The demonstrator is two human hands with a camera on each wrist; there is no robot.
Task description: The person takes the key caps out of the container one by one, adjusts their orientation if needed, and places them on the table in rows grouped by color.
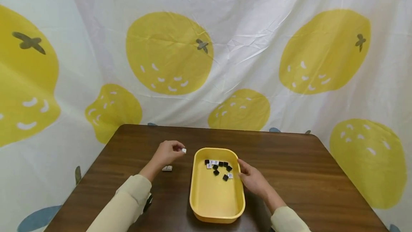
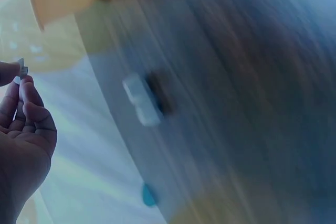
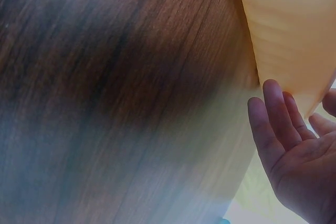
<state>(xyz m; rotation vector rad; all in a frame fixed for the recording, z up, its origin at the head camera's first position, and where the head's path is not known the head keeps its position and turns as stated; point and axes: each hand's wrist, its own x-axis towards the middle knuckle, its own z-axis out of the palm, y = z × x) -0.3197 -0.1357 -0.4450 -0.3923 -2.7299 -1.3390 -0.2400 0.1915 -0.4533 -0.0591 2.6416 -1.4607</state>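
My left hand (image 1: 167,152) is to the left of a yellow plastic tray (image 1: 217,216), above the table. Its thumb and fingertips pinch a small white block (image 1: 184,150), also seen as a white block (image 2: 21,71) in the left wrist view. Several small black and white square pieces lie toward the tray's far end, a black piece (image 1: 216,172) and a white piece (image 1: 209,166) among them. My right hand (image 1: 254,180) rests against the tray's right side near the rim, its fingers extended along the outer wall in the right wrist view.
On the brown wooden table (image 1: 289,174), two white blocks (image 1: 167,168) stand side by side below my left hand. Dark pieces (image 1: 148,202) are partly hidden by the left sleeve. A lemon-patterned cloth (image 1: 238,67) hangs behind the table.
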